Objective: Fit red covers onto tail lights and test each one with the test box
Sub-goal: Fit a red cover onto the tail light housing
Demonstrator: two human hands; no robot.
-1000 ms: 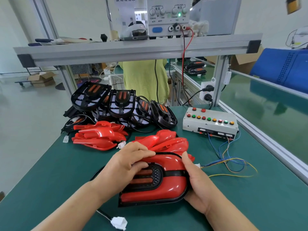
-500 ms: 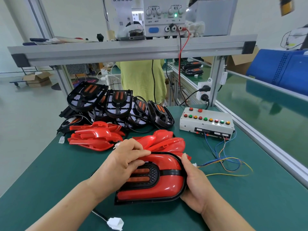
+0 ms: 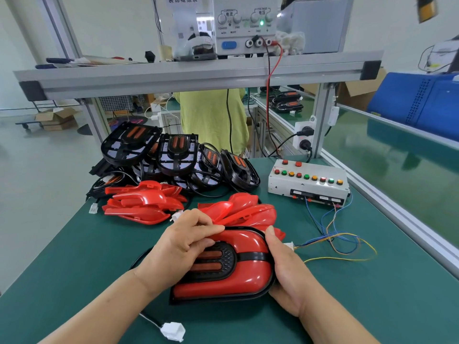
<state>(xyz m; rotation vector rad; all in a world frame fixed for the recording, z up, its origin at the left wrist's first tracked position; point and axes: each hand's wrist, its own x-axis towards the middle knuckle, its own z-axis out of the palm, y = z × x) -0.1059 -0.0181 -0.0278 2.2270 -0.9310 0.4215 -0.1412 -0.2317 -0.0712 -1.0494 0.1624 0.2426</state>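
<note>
1. The tail light point(image 3: 216, 263) lies flat on the green tabletop point(image 3: 74, 256) right in front of the person, with the red cover point(image 3: 231, 284) already laid over its black base.
2. The left hand point(image 3: 183, 244) has its fingers curled on the cover's upper edge, pinching and pressing there. The right hand point(image 3: 285, 274) cups the rounded right end of the tail light, thumb up on the rim.
3. Risk: I'd say the cover may be only half seated. Uneven pressure along one edge could leave a clip unlatched or pop the far side up, and forcing it could crack the thin plastic.
4. Risk: its lead trails off to a white connector point(image 3: 173, 331) at the near edge of the tabletop. A tug while turning the light could drag or snag it.
5. Just behind lie loose red covers point(image 3: 144, 204), and sliding the light could knock into them. Behind those is a heap of bare black tail lights point(image 3: 173, 155).
6. To the right stands the test box point(image 3: 308, 182), its coloured wires point(image 3: 342, 244) ending at a white plug point(image 3: 288, 245) beside the right hand. No test is connected yet.
7. Containers: open cardboard boxes point(image 3: 56, 117) sit on the floor to the left and a blue crate point(image 3: 417, 105) to the right. I cannot see what either holds.
</note>
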